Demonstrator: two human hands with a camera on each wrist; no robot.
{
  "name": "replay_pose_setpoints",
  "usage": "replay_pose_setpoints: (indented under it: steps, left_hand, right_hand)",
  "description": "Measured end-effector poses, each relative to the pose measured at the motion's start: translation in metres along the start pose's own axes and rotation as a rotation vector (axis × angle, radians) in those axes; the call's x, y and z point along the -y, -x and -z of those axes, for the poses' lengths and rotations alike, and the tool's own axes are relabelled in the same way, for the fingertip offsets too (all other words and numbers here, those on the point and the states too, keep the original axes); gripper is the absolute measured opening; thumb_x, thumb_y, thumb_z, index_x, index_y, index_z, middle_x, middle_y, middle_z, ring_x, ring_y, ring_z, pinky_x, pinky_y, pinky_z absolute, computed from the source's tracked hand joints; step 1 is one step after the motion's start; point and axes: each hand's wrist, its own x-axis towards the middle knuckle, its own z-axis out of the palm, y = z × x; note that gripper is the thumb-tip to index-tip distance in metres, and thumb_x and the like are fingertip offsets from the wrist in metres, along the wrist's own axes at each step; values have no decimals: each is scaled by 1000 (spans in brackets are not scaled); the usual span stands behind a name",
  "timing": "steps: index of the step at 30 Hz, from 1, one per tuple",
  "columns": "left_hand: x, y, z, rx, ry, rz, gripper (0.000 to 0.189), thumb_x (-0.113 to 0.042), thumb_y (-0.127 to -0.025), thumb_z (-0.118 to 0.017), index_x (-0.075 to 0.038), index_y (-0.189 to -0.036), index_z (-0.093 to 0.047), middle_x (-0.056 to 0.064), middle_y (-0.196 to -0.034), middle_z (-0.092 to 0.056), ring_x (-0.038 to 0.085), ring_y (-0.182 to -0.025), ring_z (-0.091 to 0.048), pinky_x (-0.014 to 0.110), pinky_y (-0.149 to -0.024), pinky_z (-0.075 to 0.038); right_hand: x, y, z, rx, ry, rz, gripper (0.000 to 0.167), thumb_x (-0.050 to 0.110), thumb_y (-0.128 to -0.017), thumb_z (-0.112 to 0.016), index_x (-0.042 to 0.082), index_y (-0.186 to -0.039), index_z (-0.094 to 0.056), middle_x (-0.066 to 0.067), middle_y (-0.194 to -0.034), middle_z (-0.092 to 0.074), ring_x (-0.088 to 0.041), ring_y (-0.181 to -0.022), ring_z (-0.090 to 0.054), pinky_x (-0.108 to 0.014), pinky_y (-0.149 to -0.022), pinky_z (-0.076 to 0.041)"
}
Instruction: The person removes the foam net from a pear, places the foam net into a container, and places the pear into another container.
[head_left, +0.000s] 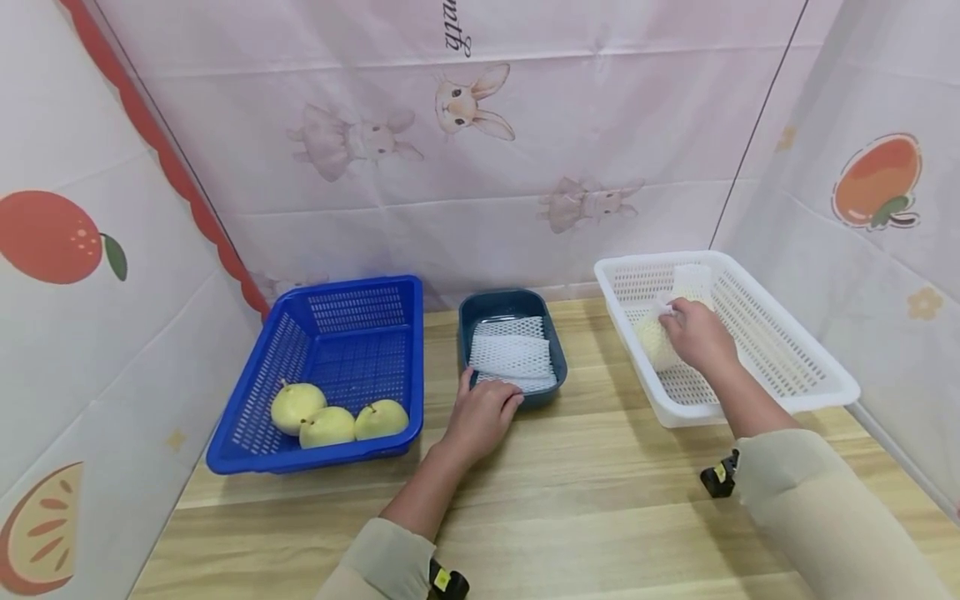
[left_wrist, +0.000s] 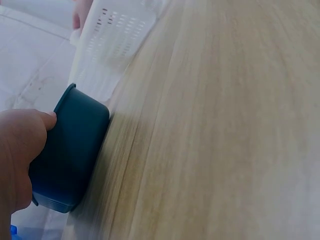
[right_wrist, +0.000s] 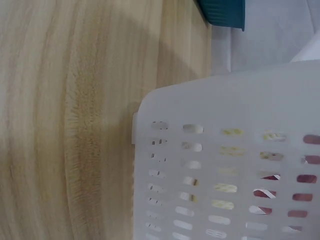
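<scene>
In the head view my right hand (head_left: 701, 333) reaches into the white basket (head_left: 795, 333). Its thumb and fingers pinch the upper end of a white foam net (head_left: 657, 343), which has something pale yellow inside. Another netted item (head_left: 693, 282) lies behind it. My left hand (head_left: 483, 417) rests at the near edge of a small teal container (head_left: 551, 342), its thumb by the rim in the left wrist view; some fingertips are hidden. Flat white foam nets (head_left: 512, 357) lie in that container. In the right wrist view the basket wall (right_wrist: 250, 95) mostly hides my right hand.
On the left stands a blue basket (head_left: 408, 358) with yellow-green pears (head_left: 327, 427) at its near end. All the containers are on a wooden table (head_left: 570, 517), close to a printed cloth backdrop (head_left: 480, 242). Cloth walls rise on both sides.
</scene>
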Motion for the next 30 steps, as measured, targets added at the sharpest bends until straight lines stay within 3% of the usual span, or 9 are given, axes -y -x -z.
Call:
replay_pose_setpoints:
  steps: [5, 11, 14, 16, 18, 20, 25, 30]
  left_hand:
    - [1, 2, -2, -38, 25, -13, 22, -31, -101, -55, -22, -112, -72, -6, -113, -70, 15, -114, -61, 60, -118, -19]
    - [2, 4, 2, -113, 164, 24, 24, -28, -100, -57, -16, -115, -71, 0, -123, -65, 18, -122, -57, 57, -119, -21]
    - [0, 5, 6, -130, 211, 45, 26, -27, -100, -59, -14, -119, -70, 2, -129, -62, 18, -127, -54, 55, -119, -21]
    - [-1, 6, 8, -135, 225, 50, 27, -28, -100, -59, -13, -121, -69, 2, -131, -61, 18, -129, -52, 55, -120, -21]
    - [-1, 7, 10, -145, 237, 47, 28, -27, -100, -58, -13, -122, -68, 2, -132, -61, 18, -130, -51, 54, -120, -21]
    - [-2, 9, 12, -165, 252, 44, 27, -26, -100, -59, -13, -121, -68, 2, -132, -61, 18, -131, -51, 53, -120, -22]
    - [-4, 14, 15, -239, 322, 40, 26, -23, -99, -59, -12, -121, -68, 4, -132, -62, 19, -131, -51, 48, -119, -27]
    - [-7, 20, 18, -302, 390, 29, 26, -22, -99, -60, -9, -120, -69, 3, -131, -62, 19, -128, -55, 41, -110, -41]
  right_hand:
    - [7, 11, 9, -147, -38, 3, 44, 30, -105, -42, -3, -132, -51, -30, -129, -52, -50, -117, -51, -65, -92, -44]
    - [20, 20, 19, -395, -138, 101, 35, 27, -103, -50, 0, -124, -58, -24, -124, -58, -44, -112, -56, -58, -93, -46]
    - [29, 26, 22, -472, -185, 187, 31, 23, -101, -55, 0, -120, -61, -20, -121, -61, -35, -104, -60, -34, -84, -53]
    - [37, 32, 22, -491, -214, 257, 27, 19, -100, -57, -1, -117, -63, -18, -116, -63, -25, -94, -59, -16, -73, -48]
    - [46, 39, 20, -483, -239, 343, 23, 14, -98, -60, -2, -114, -64, -16, -111, -64, -14, -89, -56, -4, -69, -40]
    - [53, 47, 17, -457, -250, 439, 19, 7, -95, -63, -3, -111, -64, -15, -107, -65, -5, -86, -53, -2, -69, -40]
    - [68, 67, 0, -295, -259, 640, 20, -1, -88, -69, 0, -107, -66, -8, -102, -67, -3, -84, -58, -12, -71, -51]
    - [81, 84, -24, -113, -290, 706, 20, 4, -89, -69, 6, -110, -68, -2, -97, -66, -8, -79, -60, -23, -68, -56]
